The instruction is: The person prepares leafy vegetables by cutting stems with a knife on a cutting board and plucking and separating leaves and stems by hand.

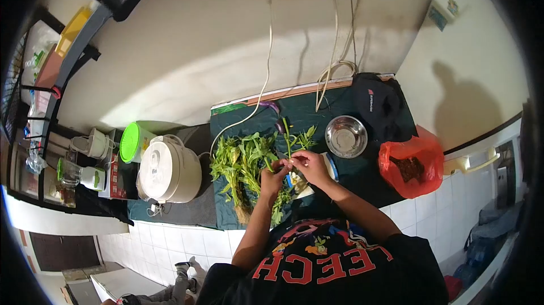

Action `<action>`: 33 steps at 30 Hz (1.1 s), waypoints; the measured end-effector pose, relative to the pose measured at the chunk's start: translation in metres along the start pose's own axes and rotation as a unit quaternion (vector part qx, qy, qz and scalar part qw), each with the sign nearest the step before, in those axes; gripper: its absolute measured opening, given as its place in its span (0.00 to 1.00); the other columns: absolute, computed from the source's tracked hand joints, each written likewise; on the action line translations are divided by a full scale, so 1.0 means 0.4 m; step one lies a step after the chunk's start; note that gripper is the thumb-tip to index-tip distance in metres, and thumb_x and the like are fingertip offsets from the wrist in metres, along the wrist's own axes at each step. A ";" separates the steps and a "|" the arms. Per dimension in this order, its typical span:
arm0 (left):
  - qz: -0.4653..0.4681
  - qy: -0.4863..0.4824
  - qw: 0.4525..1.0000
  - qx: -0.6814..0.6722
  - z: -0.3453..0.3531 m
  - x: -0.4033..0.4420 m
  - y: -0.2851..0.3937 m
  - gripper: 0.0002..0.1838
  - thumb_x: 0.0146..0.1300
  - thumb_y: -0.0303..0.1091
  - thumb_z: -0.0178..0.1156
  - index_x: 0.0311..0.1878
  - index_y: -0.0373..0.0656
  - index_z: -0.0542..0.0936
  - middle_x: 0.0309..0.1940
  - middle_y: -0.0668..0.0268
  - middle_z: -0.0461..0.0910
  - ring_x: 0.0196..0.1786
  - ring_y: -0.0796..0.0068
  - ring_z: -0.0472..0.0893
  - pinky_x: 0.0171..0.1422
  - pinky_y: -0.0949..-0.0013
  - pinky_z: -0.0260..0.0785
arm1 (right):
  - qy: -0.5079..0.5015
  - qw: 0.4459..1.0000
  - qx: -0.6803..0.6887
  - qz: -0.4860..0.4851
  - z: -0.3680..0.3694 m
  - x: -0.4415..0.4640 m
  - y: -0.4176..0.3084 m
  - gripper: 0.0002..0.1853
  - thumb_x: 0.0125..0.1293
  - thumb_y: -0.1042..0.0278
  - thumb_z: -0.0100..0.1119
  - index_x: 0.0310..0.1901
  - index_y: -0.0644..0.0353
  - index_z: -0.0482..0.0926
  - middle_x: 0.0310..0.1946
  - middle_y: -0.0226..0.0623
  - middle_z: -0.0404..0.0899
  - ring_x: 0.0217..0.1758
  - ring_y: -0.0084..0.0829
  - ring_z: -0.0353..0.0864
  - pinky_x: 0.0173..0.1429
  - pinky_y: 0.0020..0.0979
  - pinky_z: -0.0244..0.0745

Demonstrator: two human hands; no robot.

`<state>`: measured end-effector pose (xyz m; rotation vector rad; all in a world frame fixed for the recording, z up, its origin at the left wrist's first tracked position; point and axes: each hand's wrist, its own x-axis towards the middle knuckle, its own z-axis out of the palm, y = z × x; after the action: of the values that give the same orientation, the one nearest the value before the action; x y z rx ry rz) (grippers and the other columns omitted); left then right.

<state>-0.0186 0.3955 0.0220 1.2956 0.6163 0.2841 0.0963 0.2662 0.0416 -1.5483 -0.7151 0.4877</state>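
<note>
My left hand (pixel 274 172) and my right hand (pixel 309 166) meet over the dark green table cover, fingers closed in a pinch on a green leafy stem (pixel 288 142). Its thin end lies between my fingertips and is partly hidden. Left of my hands lies a large heap of leafy greens (pixel 243 160), its root ends toward me. Under my right forearm is a blue-edged plate (pixel 332 167) with pale pieces, mostly covered by my arm. Beyond my fingers lies a purple eggplant (pixel 270 105).
A shiny metal bowl (pixel 346 136) stands right of my hands. Farther right are a black cap (pixel 376 100) and an open red plastic bag (pixel 419 183) with brown contents. At left stand a white rice cooker (pixel 170 170) and a green-lidded tub (pixel 131 142). A white cable (pixel 270 50) crosses the table.
</note>
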 end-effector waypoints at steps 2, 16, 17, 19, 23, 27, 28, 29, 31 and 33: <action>0.003 -0.011 0.997 0.070 0.007 0.003 0.016 0.10 0.65 0.32 0.69 0.45 0.37 0.82 0.38 0.73 0.81 0.42 0.82 0.77 0.48 0.75 0.69 | -0.002 1.000 -0.015 0.026 -0.012 0.003 0.001 0.10 0.68 0.68 0.66 0.45 0.67 0.83 0.39 0.38 0.87 0.37 0.22 0.86 0.41 0.26 0.80; 0.092 0.058 0.953 0.283 0.016 0.014 0.081 0.12 0.60 0.35 0.73 0.37 0.34 0.86 0.27 0.66 0.85 0.30 0.82 0.77 0.37 0.72 0.70 | 0.014 0.960 -0.254 -0.119 0.007 -0.036 -0.044 0.05 0.61 0.70 0.63 0.34 0.62 0.80 0.28 0.42 0.78 0.33 0.47 0.80 0.37 0.44 0.74; 0.084 0.065 0.954 0.280 0.013 0.013 0.070 0.14 0.58 0.38 0.74 0.38 0.36 0.86 0.29 0.63 0.86 0.31 0.79 0.80 0.38 0.70 0.72 | 0.014 0.960 -0.253 -0.118 0.007 -0.038 -0.041 0.05 0.61 0.70 0.63 0.34 0.62 0.80 0.28 0.42 0.78 0.33 0.47 0.80 0.37 0.44 0.74; 0.077 0.073 0.955 0.276 0.000 0.019 0.041 0.16 0.56 0.41 0.76 0.38 0.37 0.87 0.31 0.59 0.88 0.32 0.76 0.83 0.40 0.68 0.74 | 0.015 0.975 -0.198 -0.097 0.000 -0.036 -0.035 0.05 0.59 0.71 0.64 0.34 0.63 0.80 0.28 0.42 0.79 0.32 0.46 0.81 0.37 0.42 0.75; 0.057 0.100 0.967 0.229 -0.024 0.022 0.031 0.18 0.57 0.41 0.76 0.40 0.34 0.86 0.32 0.60 0.88 0.33 0.77 0.83 0.42 0.69 0.75 | 0.099 0.982 -0.157 -0.033 -0.027 0.007 0.016 0.05 0.62 0.74 0.64 0.39 0.63 0.83 0.31 0.43 0.83 0.32 0.41 0.84 0.37 0.37 0.76; 0.026 0.074 0.978 0.194 -0.017 0.000 0.099 0.17 0.63 0.38 0.72 0.45 0.31 0.85 0.34 0.62 0.87 0.37 0.78 0.83 0.46 0.70 0.75 | 0.082 0.982 -0.161 -0.046 -0.067 0.086 -0.004 0.08 0.64 0.72 0.64 0.43 0.63 0.83 0.35 0.43 0.84 0.37 0.43 0.84 0.42 0.38 0.77; 0.007 0.057 0.983 0.173 -0.018 0.000 0.101 0.16 0.65 0.38 0.70 0.45 0.31 0.85 0.34 0.63 0.87 0.38 0.78 0.82 0.46 0.71 0.75 | 0.084 0.982 -0.161 -0.045 -0.072 0.103 -0.005 0.08 0.64 0.72 0.64 0.43 0.63 0.83 0.35 0.43 0.84 0.37 0.43 0.84 0.42 0.38 0.77; 0.019 0.058 0.984 0.165 -0.022 0.005 0.087 0.15 0.67 0.37 0.68 0.45 0.31 0.85 0.35 0.64 0.86 0.39 0.79 0.82 0.47 0.71 0.74 | 0.068 0.974 -0.197 -0.091 -0.075 0.117 -0.007 0.08 0.64 0.72 0.64 0.44 0.62 0.83 0.36 0.43 0.84 0.39 0.43 0.84 0.44 0.39 0.77; 0.019 0.055 0.987 0.148 -0.020 0.007 0.082 0.15 0.66 0.37 0.68 0.45 0.31 0.85 0.35 0.65 0.86 0.39 0.80 0.81 0.47 0.72 0.74 | 0.063 0.947 -0.242 -0.201 -0.067 0.131 0.006 0.10 0.65 0.70 0.63 0.47 0.61 0.83 0.40 0.44 0.85 0.43 0.46 0.84 0.49 0.40 0.78; 0.017 0.057 0.990 0.130 -0.019 0.004 0.086 0.15 0.66 0.37 0.68 0.45 0.32 0.85 0.35 0.66 0.86 0.40 0.80 0.81 0.48 0.72 0.74 | 0.002 0.964 -0.201 -0.173 -0.057 0.109 0.012 0.11 0.65 0.70 0.63 0.47 0.62 0.83 0.39 0.43 0.85 0.43 0.44 0.85 0.49 0.40 0.78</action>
<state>-0.0168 0.4115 0.0531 1.5496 0.7470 0.3154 0.1436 0.2799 0.0440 -1.7461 -1.1074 0.0767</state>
